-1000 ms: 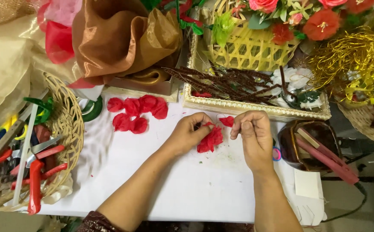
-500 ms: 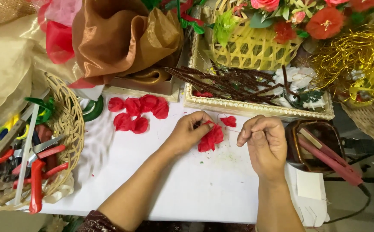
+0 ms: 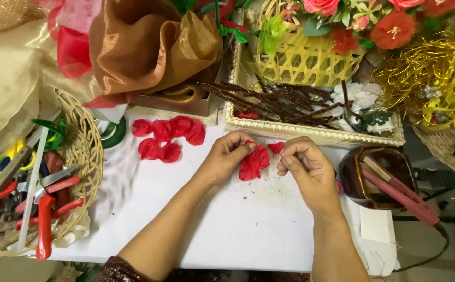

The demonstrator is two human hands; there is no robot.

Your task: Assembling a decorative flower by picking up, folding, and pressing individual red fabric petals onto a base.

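We note left hand [image 3: 227, 156] fingers pinching a red fabric flower [image 3: 254, 163]; right hand [image 3: 305, 167] fingers curled closed beside it, contents indiscernible.

**Few packages, no labels, signs or screens**

No label, sign or screen shows anywhere on this worktable. The nearest things to packaging are two. A small white paper packet or card [image 3: 375, 224] lies flat at the right edge of the white table [image 3: 196, 235], just below a dark brown glossy container [image 3: 373, 177] that holds pink sticks. A low, flat box [image 3: 172, 104] in tan and cream sits at the back, half buried under brown and gold cloth; its face cannot be made out.
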